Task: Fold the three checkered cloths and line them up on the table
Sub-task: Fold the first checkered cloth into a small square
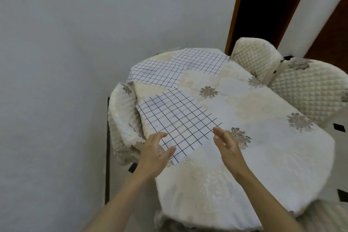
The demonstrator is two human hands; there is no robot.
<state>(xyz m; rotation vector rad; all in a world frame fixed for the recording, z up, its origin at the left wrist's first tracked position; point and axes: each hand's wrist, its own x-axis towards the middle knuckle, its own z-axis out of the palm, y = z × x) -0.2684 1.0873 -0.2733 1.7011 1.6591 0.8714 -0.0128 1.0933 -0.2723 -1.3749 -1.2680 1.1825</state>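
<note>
**Step in hand.** Both hands are at the near cloth, which lies flat on the table by its left edge. No fold shows in it, so this is judged to be the approach to the first fold.

- Left hand: released, fingers spread and loosely bent, holding nothing. It is at the cloth's near-left edge, with the thumb over the near corner. Contact cannot be confirmed.
- Right hand: released, fingers nearly straight, holding nothing. Its fingertips are just beside the cloth's right corner.

**Next move.** Pinch one corner in each hand, lift that edge, and carry it over to the opposite edge. Use the grid lines to check alignment.

**Remaining cloths.** The middle cloth and the far cloth lie flat at the far end of the table. Their edges meet or overlap slightly. Both appear unfolded and are not yet in a row.

**Surroundings.**
- A covered chair stands against the table's left edge, close to the near cloth. Part of the cloth may overhang there and could slip.
- Two quilted chairs stand at the right, well apart from the work.
- A door frame is behind them.
- The tablecloth looks smooth, so a cloth may slide when pulled.
</note>
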